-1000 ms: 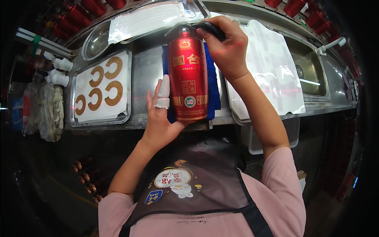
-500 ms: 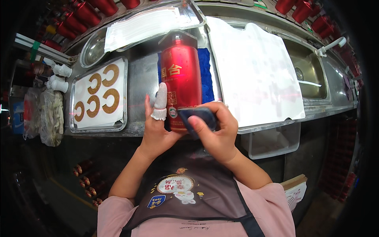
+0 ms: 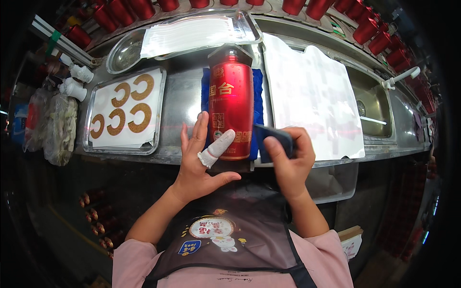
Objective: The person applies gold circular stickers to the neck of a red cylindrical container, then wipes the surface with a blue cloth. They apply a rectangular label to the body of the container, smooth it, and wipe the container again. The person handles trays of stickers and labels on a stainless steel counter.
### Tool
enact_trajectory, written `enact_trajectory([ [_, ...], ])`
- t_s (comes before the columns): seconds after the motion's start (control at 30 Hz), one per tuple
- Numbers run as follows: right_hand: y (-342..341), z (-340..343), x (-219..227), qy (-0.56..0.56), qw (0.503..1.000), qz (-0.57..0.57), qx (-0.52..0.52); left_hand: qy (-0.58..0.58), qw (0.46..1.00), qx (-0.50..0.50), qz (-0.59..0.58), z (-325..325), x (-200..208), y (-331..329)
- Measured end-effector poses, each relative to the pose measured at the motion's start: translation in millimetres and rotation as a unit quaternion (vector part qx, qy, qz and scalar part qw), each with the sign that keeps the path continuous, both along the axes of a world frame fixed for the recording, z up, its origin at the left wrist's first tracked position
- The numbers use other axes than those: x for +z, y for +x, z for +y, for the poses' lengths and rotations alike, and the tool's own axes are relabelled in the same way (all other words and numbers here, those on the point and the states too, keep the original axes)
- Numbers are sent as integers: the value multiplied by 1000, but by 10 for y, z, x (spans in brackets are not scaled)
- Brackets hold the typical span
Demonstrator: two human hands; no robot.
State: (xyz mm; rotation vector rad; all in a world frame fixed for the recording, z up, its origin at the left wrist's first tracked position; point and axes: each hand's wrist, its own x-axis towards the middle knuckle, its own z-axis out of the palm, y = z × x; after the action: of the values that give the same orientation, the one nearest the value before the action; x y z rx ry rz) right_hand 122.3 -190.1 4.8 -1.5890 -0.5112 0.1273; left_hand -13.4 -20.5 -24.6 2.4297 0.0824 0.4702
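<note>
A glossy red bottle (image 3: 235, 101) with gold lettering lies on a blue cloth (image 3: 258, 96), its neck pointing away from me. My left hand (image 3: 199, 161) is spread at the bottle's near left side. A white knitted cover wraps its index finger, which rests on the bottle's lower face. Just off the bottle's right side, my right hand (image 3: 291, 158) pinches a dark blue flat scraper (image 3: 274, 140) between thumb and fingers. The scraper's edge is close to the bottle; whether it touches cannot be made out.
At left a metal tray (image 3: 160, 115) holds several gold C-shaped labels (image 3: 140, 117) on white sheets. Behind stand a tray of white strips (image 3: 187, 33) and a metal bowl (image 3: 124, 52). A large white sheet (image 3: 312, 101) lies at right, beside a sink (image 3: 372, 103). Red bottles (image 3: 367, 29) line the back.
My right hand has moved the scraper from the bottle's lower front to beyond its right side. My left hand's fingers have spread, and the covered index finger now lies across the bottle.
</note>
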Motion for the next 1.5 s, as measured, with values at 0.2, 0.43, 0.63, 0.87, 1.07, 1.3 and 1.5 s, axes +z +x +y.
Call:
enact_trajectory([
  [0.2, 48, -8, -157, -66, 995, 17, -67, -82, 996, 33, -14, 147, -9, 55],
  [0.43, 165, 548, 308, -97, 940, -305, 114, -152, 988, 24, -10, 537, -27, 561],
  [0.63, 598, 870, 456, -130, 943, -304, 33, -432, 896, 41, -91, 654, -26, 485],
  [0.87, 632, 972, 531, -208, 916, -338, -65, -417, 899, 107, -78, 600, 114, 270],
  [1.07, 812, 320, 156, -46, 998, -30, 19, -467, 864, 142, -125, 664, 215, 357],
  [1.3, 711, -201, 42, 36, 968, 241, 54, -475, 862, 100, -148, 802, 204, 708],
  [1.5, 55, -251, 71, -208, 966, -102, 114, -394, 909, 120, -68, 900, 271, 1086],
])
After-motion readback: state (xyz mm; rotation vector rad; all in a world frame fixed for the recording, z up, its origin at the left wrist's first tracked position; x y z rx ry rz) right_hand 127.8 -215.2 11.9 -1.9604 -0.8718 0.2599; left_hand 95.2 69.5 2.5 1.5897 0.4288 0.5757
